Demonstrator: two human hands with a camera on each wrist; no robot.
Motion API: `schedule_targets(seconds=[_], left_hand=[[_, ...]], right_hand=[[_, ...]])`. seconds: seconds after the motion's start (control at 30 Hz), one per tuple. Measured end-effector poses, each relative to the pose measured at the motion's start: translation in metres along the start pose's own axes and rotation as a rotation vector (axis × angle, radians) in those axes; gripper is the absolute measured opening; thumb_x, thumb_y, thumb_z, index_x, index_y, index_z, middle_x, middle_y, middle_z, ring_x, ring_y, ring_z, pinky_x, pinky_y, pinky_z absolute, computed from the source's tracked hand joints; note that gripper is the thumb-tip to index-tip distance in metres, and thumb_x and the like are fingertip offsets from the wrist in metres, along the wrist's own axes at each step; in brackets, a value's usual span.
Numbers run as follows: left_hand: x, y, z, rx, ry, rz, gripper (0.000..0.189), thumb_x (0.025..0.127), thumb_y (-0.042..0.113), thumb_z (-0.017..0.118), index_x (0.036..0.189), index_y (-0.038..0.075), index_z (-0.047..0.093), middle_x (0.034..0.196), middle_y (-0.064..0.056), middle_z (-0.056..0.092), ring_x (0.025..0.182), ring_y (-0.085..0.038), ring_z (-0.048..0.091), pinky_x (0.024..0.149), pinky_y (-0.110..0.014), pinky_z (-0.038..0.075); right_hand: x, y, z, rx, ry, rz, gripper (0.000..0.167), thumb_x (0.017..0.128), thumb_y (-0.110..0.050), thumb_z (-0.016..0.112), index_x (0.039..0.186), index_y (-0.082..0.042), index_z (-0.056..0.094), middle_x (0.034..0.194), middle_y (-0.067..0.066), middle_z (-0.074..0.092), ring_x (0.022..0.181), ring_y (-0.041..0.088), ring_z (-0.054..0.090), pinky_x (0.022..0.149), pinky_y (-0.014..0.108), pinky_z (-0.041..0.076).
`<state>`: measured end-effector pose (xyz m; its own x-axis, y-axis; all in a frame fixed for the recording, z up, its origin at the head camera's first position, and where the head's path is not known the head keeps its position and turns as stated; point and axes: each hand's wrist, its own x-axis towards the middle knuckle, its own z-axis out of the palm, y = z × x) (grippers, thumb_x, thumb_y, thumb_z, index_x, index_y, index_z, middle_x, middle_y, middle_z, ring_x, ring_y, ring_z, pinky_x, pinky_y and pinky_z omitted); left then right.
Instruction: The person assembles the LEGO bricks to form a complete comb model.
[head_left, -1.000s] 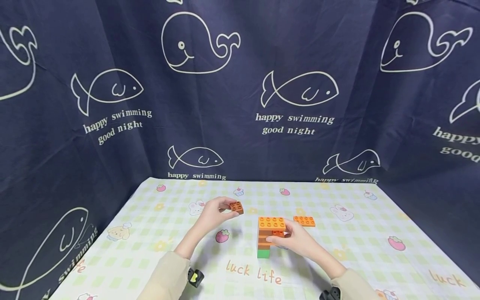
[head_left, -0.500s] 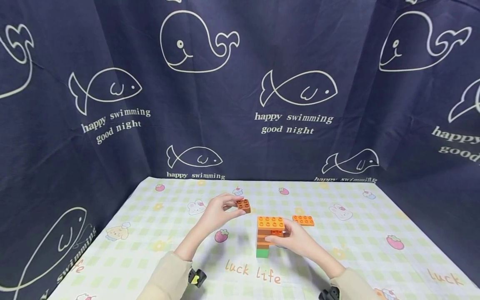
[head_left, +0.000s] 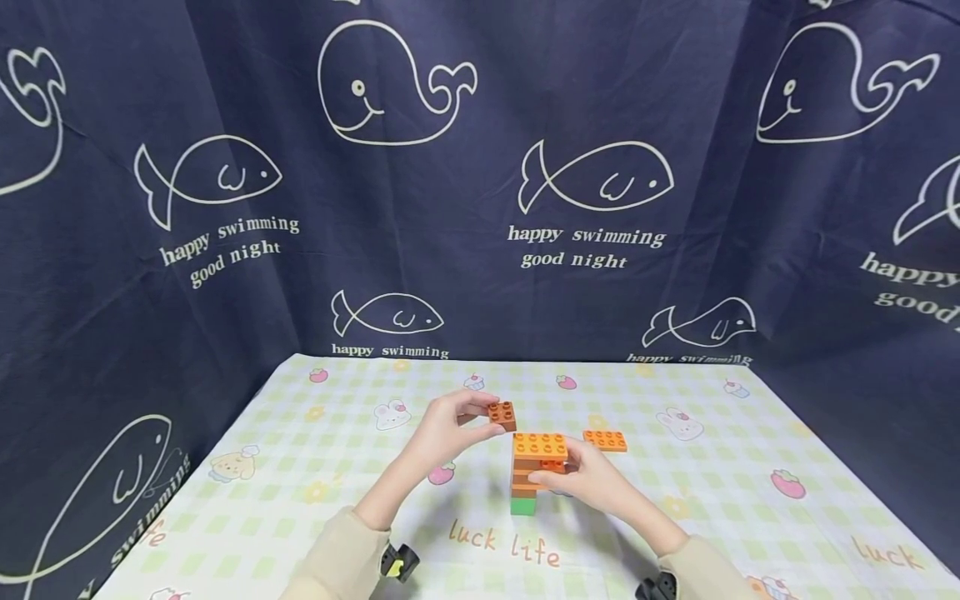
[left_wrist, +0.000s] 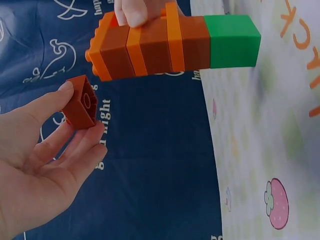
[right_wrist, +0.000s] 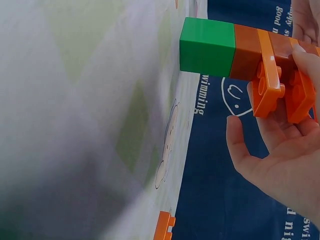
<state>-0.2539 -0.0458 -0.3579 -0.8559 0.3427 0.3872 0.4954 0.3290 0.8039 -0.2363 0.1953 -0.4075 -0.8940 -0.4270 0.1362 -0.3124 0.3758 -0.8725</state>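
Note:
Between thumb and fingertips my left hand (head_left: 446, 427) pinches a small brown building brick (head_left: 502, 416), studs upward, just left of and above a tower's top. In the left wrist view that brick (left_wrist: 80, 102) shows its hollow underside, apart from the tower. The tower stands on a green brick (head_left: 522, 506); above it brown bricks alternate with orange plates, and a studded orange plate (head_left: 540, 444) caps it. My right hand (head_left: 592, 479) grips the tower's upper part from the right. In the right wrist view, orange plates (right_wrist: 270, 75) jut out toward that palm.
A loose orange plate (head_left: 606, 440) with studs lies on the table behind the right hand. The checked tablecloth (head_left: 337, 450) carries printed strawberries and rabbits. A dark blue curtain (head_left: 480, 183) with whale and fish drawings hangs behind the table.
My left hand has carried the brown brick to the right, up close to the tower's top left corner. The right hand keeps its grip on the tower, nearly still.

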Motion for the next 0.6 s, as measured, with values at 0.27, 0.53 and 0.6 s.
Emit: schedule_targets(seconds=[0.27,0.53,0.6], left_hand=[[-0.001,0.004,0.005,-0.005,-0.025,0.033,0.036,0.08,0.019,0.075,0.112,0.006,0.065,0.111,-0.006,0.068,0.1,-0.02,0.064,0.097,-0.03,0.049],[-0.002,0.007,0.011,-0.03,-0.062,0.017,0.037,0.081,0.02,0.074,0.113,0.005,0.064,0.112,-0.007,0.067,0.098,-0.02,0.065,0.095,-0.029,0.051],[-0.002,0.008,0.012,-0.037,-0.067,0.015,0.036,0.081,0.02,0.074,0.113,0.006,0.065,0.112,-0.007,0.066,0.097,-0.02,0.065,0.096,-0.03,0.051]], right_hand=[[0.001,0.0,0.0,-0.016,0.0,0.011,0.044,0.083,-0.026,0.071,0.119,-0.004,0.058,0.101,0.009,0.069,0.076,0.009,0.065,0.066,0.021,0.053],[0.0,0.0,0.0,0.002,-0.002,0.02,0.046,0.084,-0.025,0.071,0.121,-0.002,0.056,0.103,0.01,0.069,0.079,0.011,0.066,0.067,0.021,0.054],[0.0,0.0,-0.001,0.003,-0.004,0.023,0.048,0.084,-0.025,0.071,0.122,-0.002,0.055,0.104,0.01,0.069,0.079,0.011,0.066,0.067,0.021,0.054]])
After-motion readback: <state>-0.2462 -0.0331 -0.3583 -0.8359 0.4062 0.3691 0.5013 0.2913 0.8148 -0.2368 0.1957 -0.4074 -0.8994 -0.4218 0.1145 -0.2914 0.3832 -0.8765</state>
